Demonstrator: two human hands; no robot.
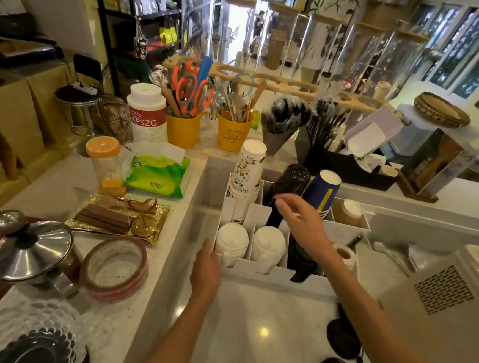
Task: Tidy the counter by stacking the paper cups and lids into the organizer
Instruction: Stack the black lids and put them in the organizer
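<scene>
Cafe counter, pale stone top. White organizer [257, 268] sits mid-counter, holding floral cups [247, 176], blue cups [322, 192], a black stack [288, 185] and white lids [232, 239]. Left hand [205, 267] open, touching its front-left corner. Right hand [303, 223] open above the black stack, gripping nothing. Black lids [343, 341] lie near the counter's front-right edge: light, thin, probably flexible; pinch at rims.

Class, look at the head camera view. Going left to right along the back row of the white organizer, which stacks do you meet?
White floral cup stack → black lid stack → blue cup stack → brown cup stack.
</scene>
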